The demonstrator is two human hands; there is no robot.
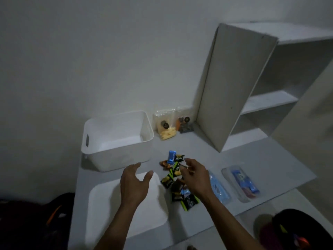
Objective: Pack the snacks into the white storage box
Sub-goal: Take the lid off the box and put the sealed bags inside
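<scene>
While reaching over the desk (252, 159), both hands spread open and holding nothing: left hand (134, 184) hovering above the white lid (108, 213), fingers loosely splayed; right hand (195, 175) poised over the pile of small snack packets (175, 177), fingertips curled slightly downward, apparently not closed on any of them.

Snack packets heaped loosely mid-desk, just right of the lid and near the front corner of the white storage box (117, 139), which stands open and looks empty. One blue packet (171, 156) propped on the far edge of the heap. Two clear pouches (167, 125) leaning against the wall beside the box, next to the shelf unit (234, 87). Two flat blue-printed packs (234, 184) lying farther right.

Likely handling: small packets light, crinkly, slick foil, contents probably brittle. Best scooped several at once between cupped palms, or pinched at the sealed end seams, not squeezed across the middle. Clear pouches soft and floppy, bottom-heavy; better lifted near the lower filled part or supported underneath. Flat packs probably stiffer; grip along the long edges.
</scene>
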